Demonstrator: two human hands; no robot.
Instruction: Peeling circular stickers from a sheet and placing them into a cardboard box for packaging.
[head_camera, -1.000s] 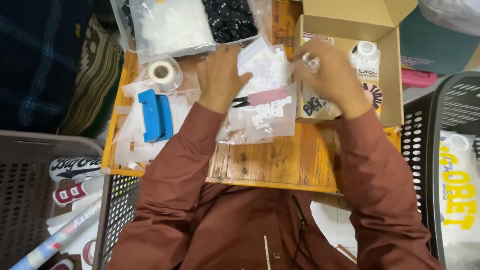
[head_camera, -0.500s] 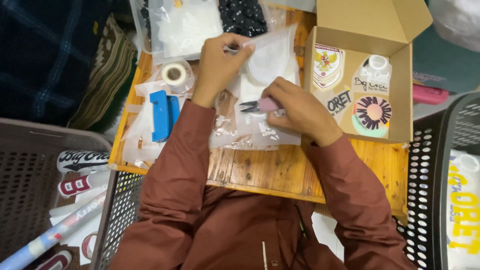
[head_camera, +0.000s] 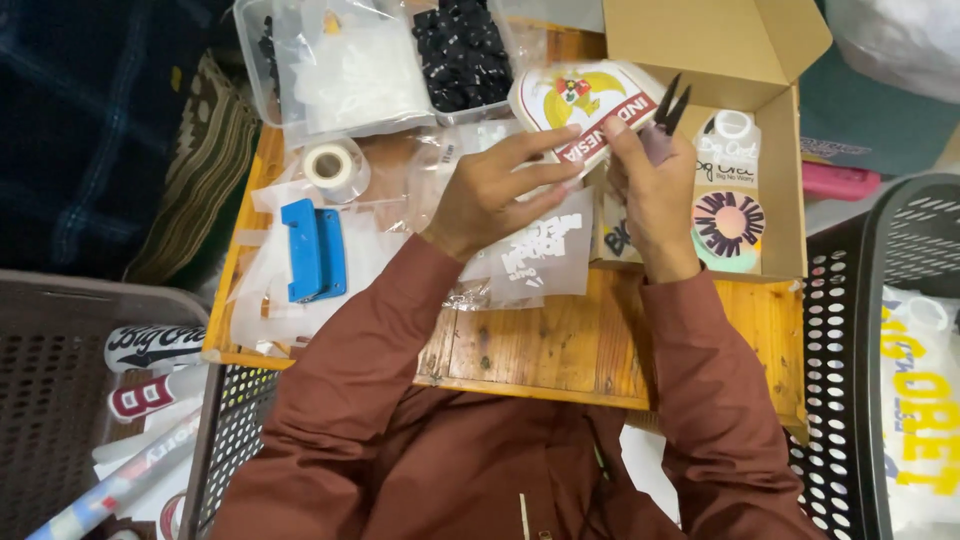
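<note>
Left hand (head_camera: 490, 195) pinches the shield-shaped sticker (head_camera: 580, 105) by its lower edge, fingers closed, held above the worktop (head_camera: 560, 345). Right hand (head_camera: 650, 200) is wrapped shut on small dark-tipped pliers (head_camera: 668, 110), tips at the sticker's right edge. Best keep the sticker taut and flat. Cardboard box (head_camera: 780, 180) holds round stickers; clear tub (head_camera: 350, 70) holds white and black pieces.

The shield-shaped sticker (head_camera: 585, 105) is showing white with a red band and a yellow-and-red bird emblem. Just right of it, the small pliers (head_camera: 668, 112) are showing black tips. Left of it, a blue plastic tool (head_camera: 312, 250) is lying on clear bags. The table (head_camera: 560, 345) is showing honey-brown wood grain. The sleeves (head_camera: 370, 370) are looking rust-brown.
</note>
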